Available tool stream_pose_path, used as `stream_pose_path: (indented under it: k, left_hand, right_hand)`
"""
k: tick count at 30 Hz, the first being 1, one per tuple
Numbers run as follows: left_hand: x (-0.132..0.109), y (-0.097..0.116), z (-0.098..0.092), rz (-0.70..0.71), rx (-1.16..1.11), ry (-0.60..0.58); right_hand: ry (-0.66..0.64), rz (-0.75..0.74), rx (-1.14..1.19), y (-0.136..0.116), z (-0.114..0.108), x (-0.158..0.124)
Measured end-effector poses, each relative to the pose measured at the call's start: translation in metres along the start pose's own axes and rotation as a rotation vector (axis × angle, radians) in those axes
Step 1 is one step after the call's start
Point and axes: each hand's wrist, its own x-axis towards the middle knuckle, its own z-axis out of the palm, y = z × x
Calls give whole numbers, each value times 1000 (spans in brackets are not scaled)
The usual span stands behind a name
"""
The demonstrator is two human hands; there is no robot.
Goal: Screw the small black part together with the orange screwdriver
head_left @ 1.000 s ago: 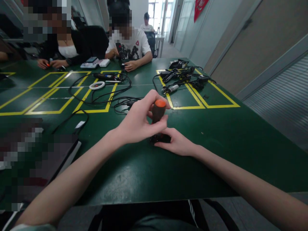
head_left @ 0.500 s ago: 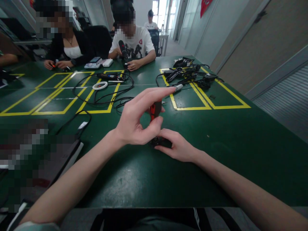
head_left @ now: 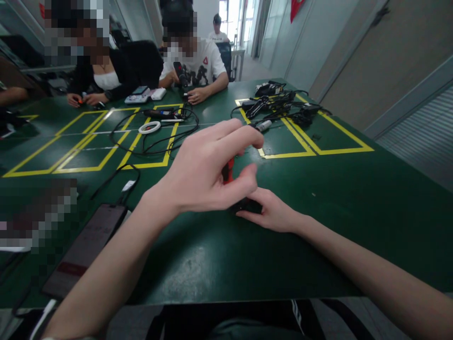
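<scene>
My left hand (head_left: pixel 205 170) is curled around an upright red-and-black tool (head_left: pixel 230 171) that looks like a screwdriver handle. The thumb and index finger are bent, with a gap between their tips, and most of the tool is hidden behind them. Just below and to the right, my right hand (head_left: pixel 278 210) grips a small black object (head_left: pixel 250 206) low over the green table, between thumb and fingers. My left thumb partly covers that object, so its kind and whether the tool touches it cannot be made out.
A phone (head_left: pixel 87 245) on a cable lies beside my left forearm. Farther off are a white tape ring (head_left: pixel 149 127), a black corded tool (head_left: pixel 163 114) and tangled black cables (head_left: pixel 283 106). Yellow tape (head_left: pixel 339 151) marks the table (head_left: pixel 354 203). Two people sit opposite, handling small items.
My left hand has turned and closed further over the red-and-black tool, its index finger now bent. Both hands appear slightly farther right in view, and the camera has shifted a little.
</scene>
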Motion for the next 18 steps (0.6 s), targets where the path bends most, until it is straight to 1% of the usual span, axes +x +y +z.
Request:
stream_pose_path:
  k: [3,5,7,12,14,16,18]
  left_hand:
    - [2,6,-1,-34,-147,-33]
    - [3,7,-1,-53,-190,-32]
    - [3,6,0,-54,-173,-14]
    - [-1,-5,9,-35,-78,79]
    - [-2,-8,12,-28,-55,87]
    - [-2,-7,12,-28,-48,58]
    - [-1,-2,9,-26,-77,-1]
  right_hand:
    - [-6,-1,-7,-1,-1,1]
    - [-4,-8,-19,-2,-1,1]
    - [0,-14,-34,-2,-1,2]
    - [13,4,-17,-3,0,3]
    - [18,13,-4,-2,0,2]
    - [17,7,9,-3,0,2]
    - [16,-7,14,-3,0,2]
